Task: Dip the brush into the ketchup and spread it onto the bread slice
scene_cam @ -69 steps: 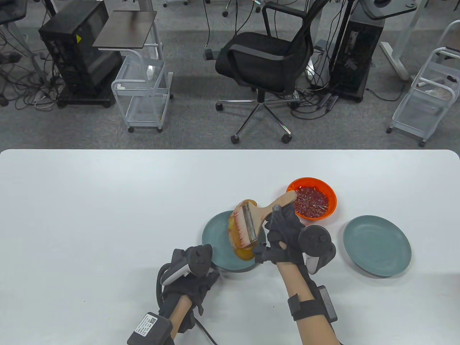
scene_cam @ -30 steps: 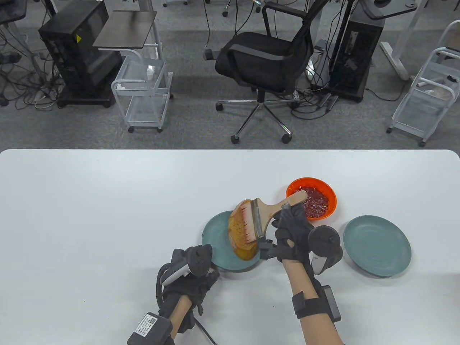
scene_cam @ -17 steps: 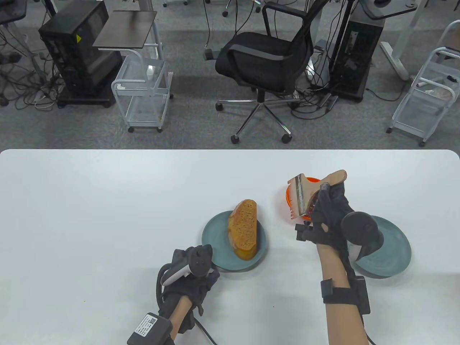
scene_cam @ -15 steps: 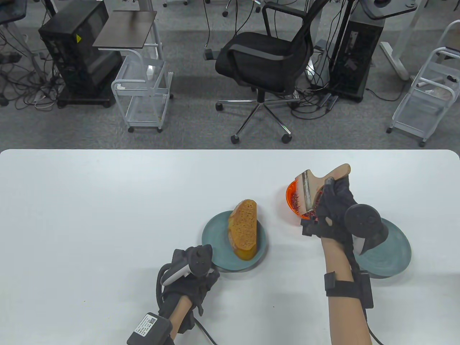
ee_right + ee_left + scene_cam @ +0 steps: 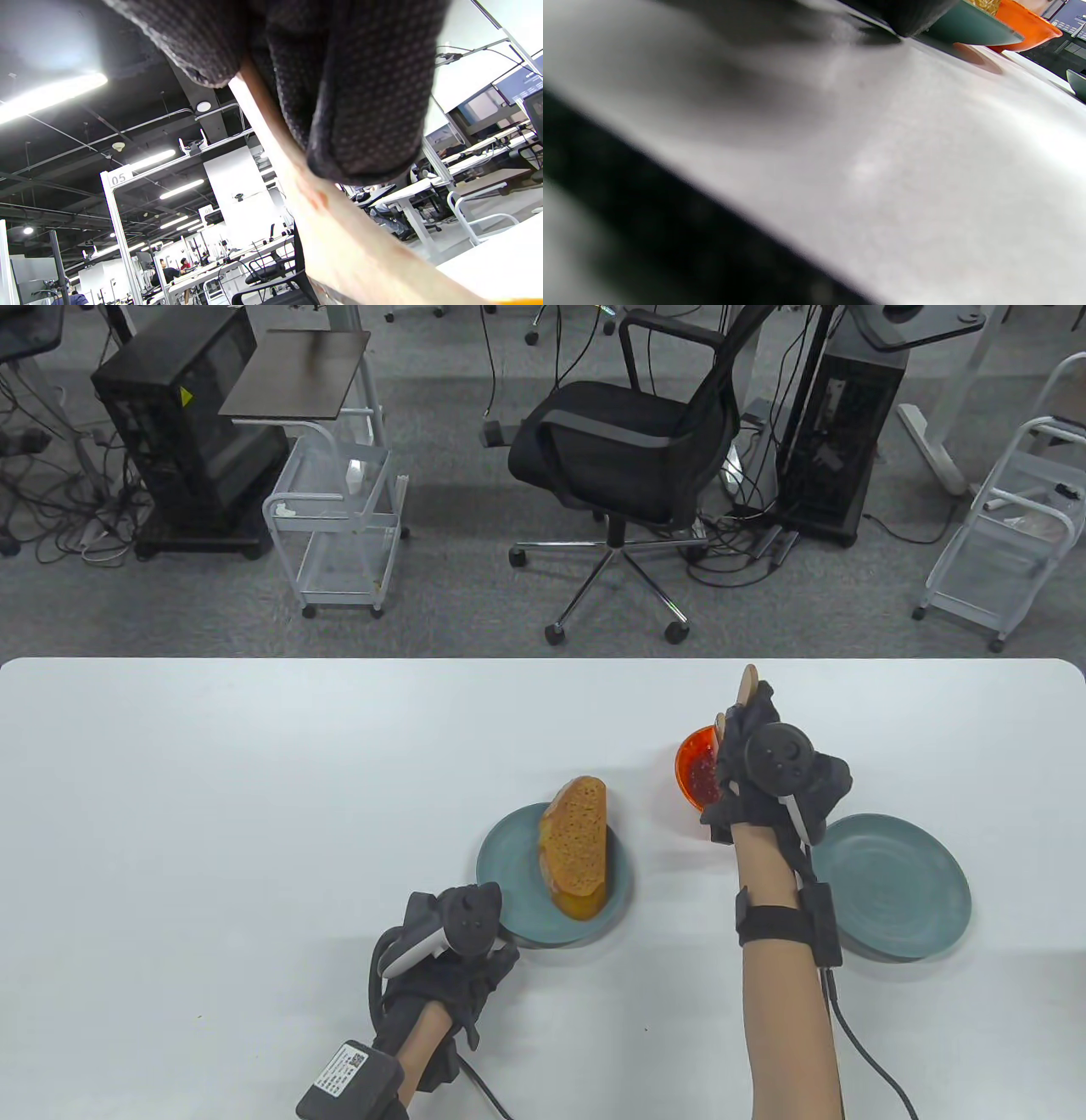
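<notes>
1. I judge this the dipping step: my right hand (image 5: 768, 780) grips the wooden brush (image 5: 747, 687) by its handle, held upright over the orange ketchup bowl (image 5: 691, 768); the bristles are hidden behind my hand.
2. My left hand (image 5: 450, 954) rests on the table (image 5: 254, 814) beside the teal plate (image 5: 509, 891); whether its fingers are curled or spread, I cannot tell.
3. The bread slice (image 5: 577, 840) lies on that plate, just left of the bowl.
4. Next, I'd lift the loaded brush without dripping, carry it left and lay the bristles flat across the slice.
</notes>
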Tool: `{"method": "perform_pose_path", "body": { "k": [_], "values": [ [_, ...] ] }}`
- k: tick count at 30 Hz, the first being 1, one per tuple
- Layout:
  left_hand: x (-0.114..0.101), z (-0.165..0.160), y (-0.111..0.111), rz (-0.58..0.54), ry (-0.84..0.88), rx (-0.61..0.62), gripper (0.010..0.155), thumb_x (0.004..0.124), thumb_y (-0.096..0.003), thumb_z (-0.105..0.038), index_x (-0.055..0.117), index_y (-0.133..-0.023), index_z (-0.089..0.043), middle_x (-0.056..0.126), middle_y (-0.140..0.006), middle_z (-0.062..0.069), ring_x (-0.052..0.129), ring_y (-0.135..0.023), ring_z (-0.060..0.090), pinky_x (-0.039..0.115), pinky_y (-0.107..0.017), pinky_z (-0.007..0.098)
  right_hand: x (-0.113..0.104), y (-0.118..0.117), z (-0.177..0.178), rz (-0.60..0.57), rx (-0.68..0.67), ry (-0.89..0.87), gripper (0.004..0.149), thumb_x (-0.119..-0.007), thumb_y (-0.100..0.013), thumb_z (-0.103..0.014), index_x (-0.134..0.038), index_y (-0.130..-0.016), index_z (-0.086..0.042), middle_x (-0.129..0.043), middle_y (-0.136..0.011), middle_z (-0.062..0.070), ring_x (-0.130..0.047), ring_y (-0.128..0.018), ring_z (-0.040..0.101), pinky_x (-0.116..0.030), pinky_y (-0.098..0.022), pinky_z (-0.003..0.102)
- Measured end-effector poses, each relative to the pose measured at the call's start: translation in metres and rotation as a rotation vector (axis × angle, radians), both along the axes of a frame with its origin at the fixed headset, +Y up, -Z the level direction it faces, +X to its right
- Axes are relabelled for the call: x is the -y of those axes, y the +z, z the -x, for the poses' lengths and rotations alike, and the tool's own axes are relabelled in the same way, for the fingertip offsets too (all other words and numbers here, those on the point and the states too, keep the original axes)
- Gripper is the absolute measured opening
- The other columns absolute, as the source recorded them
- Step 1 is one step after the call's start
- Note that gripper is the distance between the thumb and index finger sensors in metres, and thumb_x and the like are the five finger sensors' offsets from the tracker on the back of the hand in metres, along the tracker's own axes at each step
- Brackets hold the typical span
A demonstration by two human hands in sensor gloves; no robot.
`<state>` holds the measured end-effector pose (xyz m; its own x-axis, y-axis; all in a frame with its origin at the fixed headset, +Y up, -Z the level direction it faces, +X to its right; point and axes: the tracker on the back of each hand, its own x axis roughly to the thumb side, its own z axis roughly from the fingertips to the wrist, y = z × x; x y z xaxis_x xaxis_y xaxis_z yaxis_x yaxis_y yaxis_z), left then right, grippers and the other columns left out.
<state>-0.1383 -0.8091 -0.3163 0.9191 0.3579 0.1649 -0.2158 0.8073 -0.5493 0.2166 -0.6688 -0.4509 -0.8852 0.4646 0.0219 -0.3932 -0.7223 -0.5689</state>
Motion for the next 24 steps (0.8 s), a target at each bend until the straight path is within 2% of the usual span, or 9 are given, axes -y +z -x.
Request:
{"method": "perform_pose_path", "body": {
  "k": [9, 13, 18, 24],
  "values": [
    [0.0, 0.0, 0.0, 0.005, 0.008, 0.0, 0.074, 0.056, -0.0681, -0.043, 0.0, -0.109, -0.017, 0.01, -0.115, 0.017, 0.006, -0.103, 0.044, 0.017, -0.068, 0.059, 0.004, -0.001, 0.001, 0.011, 0.013, 0.018, 0.051, -0.079, -0.053, -0.023, -0.07, -0.094, 0.005, -0.087, -0.075, 0.033, -0.108, -0.052, 0.043, -0.1, -0.03, 0.039],
    [0.0, 0.0, -0.001, 0.006, 0.008, 0.0, 0.073, 0.057, -0.0681, -0.043, 0.001, -0.109, -0.017, 0.01, -0.115, 0.017, 0.006, -0.102, 0.044, 0.018, -0.068, 0.059, -0.004, 0.003, -0.001, -0.01, 0.01, 0.013, 0.051, -0.078, -0.053, -0.023, -0.069, -0.095, 0.004, -0.087, -0.076, 0.032, -0.107, -0.053, 0.043, -0.099, -0.03, 0.04],
    [0.0, 0.0, -0.001, 0.008, 0.012, 0.001, 0.074, 0.057, -0.0681, -0.043, 0.001, -0.109, -0.017, 0.01, -0.115, 0.017, 0.006, -0.103, 0.044, 0.018, -0.068, 0.059, -0.031, 0.019, -0.006, -0.072, -0.005, -0.02, 0.051, -0.078, -0.053, -0.023, -0.069, -0.095, 0.005, -0.087, -0.075, 0.032, -0.107, -0.053, 0.043, -0.099, -0.03, 0.04],
    [0.0, 0.0, -0.001, 0.006, 0.012, 0.0, 0.073, 0.057, -0.0681, -0.043, 0.001, -0.109, -0.017, 0.01, -0.115, 0.017, 0.006, -0.103, 0.044, 0.018, -0.068, 0.059, -0.07, 0.055, 0.003, -0.172, -0.11, -0.119, 0.05, -0.079, -0.053, -0.023, -0.07, -0.094, 0.006, -0.088, -0.073, 0.033, -0.108, -0.05, 0.043, -0.099, -0.028, 0.039]
  ]
}}
